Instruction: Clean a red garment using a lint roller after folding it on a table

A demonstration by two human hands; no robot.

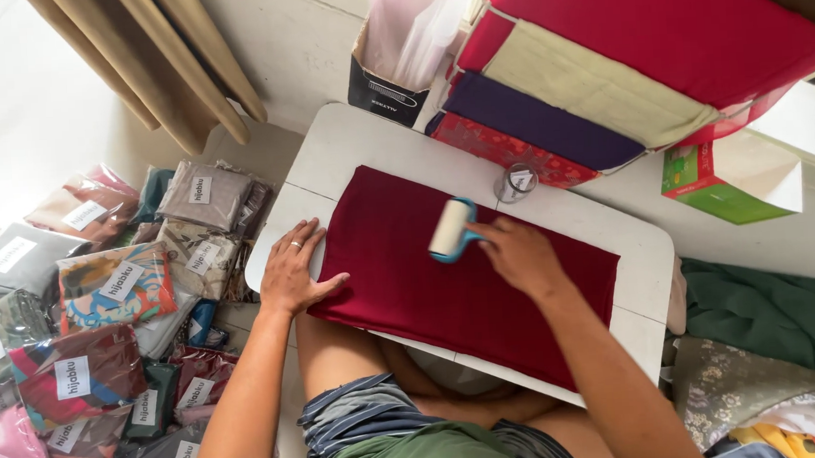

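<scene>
The right hand (519,253) grips a lint roller (451,228) by its handle; the left hand (292,269) lies flat, pinning the soft, limp red cloth (449,292) at its edge.

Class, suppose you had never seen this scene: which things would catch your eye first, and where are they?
First the dark red cloth spread over the small white table at centre, with the right hand holding a lint roller on it and the left hand pressing its left edge. Next, the stack of folded fabrics at upper right, then the heap of bagged, labelled cloths on the left.
</scene>
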